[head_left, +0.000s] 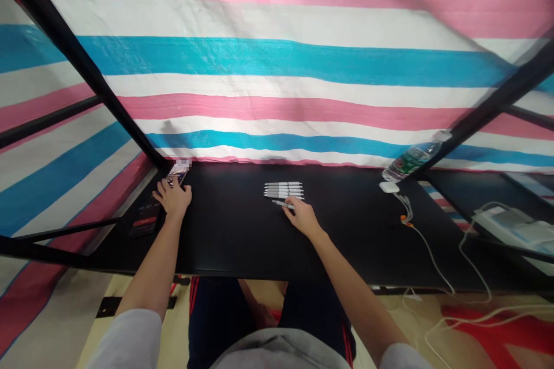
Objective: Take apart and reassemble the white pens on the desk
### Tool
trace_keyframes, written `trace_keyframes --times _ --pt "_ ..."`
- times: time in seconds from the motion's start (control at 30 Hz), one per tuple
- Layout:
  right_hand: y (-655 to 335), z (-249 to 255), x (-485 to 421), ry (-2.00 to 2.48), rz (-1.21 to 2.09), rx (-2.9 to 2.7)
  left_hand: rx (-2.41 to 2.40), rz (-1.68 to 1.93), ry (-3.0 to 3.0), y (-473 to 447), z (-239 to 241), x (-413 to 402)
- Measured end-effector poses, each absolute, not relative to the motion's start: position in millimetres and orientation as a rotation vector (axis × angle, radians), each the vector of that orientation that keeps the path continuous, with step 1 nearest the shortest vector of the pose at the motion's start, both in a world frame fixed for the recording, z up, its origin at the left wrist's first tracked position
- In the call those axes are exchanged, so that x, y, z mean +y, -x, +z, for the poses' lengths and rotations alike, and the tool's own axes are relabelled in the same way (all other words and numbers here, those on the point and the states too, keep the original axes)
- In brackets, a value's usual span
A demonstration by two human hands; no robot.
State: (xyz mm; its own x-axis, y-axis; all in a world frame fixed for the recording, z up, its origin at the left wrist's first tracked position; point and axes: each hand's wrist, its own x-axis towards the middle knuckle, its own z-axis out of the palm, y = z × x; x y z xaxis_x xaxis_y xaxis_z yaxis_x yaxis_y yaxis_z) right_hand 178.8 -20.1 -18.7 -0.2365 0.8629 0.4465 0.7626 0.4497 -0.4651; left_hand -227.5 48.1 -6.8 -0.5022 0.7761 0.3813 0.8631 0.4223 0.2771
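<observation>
Lower L of frame: grey sleeve running up to L hand. Striped tarp, pink/white/blue, is hanging behind black metal frame bars across upper frame. Dark device with small red mark is lying at table's L end, just below L hand. L hand is resting on printed card pack, upper L of table; fingers spread apart, draped over pack's lower end, not visibly clamped. Top of pack blurred. Black table is spanning mid-frame. Dark shorts w/ red stripe showing below table edge, bottom centre. Centre: row of white-and-grey pens lying side by side, parallel. R hand is pinching single pen just below row; fingers together on pen's R end, tip pointing L. To R: white earbud case, white cable w/ orange clip trailing down off table. Water bottle is tilting, cap toward upper R. Far R: white power strip sitting lower, beyond table.
</observation>
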Motion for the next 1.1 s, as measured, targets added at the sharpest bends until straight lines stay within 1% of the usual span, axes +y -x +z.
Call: trace_keyframes --times 0.17,0.73,0.93,1.03,1.1 --pt "-179.3 -20.9 -19.4 1.32 0.153 -2.079 -2.482 -0.671 1.449 227.1 -6.1 47.3" --pt "-180.3 -23.3 -17.4 1.291 0.204 -2.096 -2.459 -0.682 1.452 226.8 -6.9 46.8" --pt "-179.1 -22.4 -17.6 1.312 0.172 -2.09 -2.413 -0.716 1.471 225.8 -4.2 45.8" --pt "-178.3 -20.4 -18.5 1.302 0.142 -2.086 -2.316 -0.778 1.591 225.1 0.4 44.9" --pt "-177.7 -18.5 -19.3 1.298 0.112 -2.07 -2.181 -0.815 1.815 221.5 3.6 43.5"
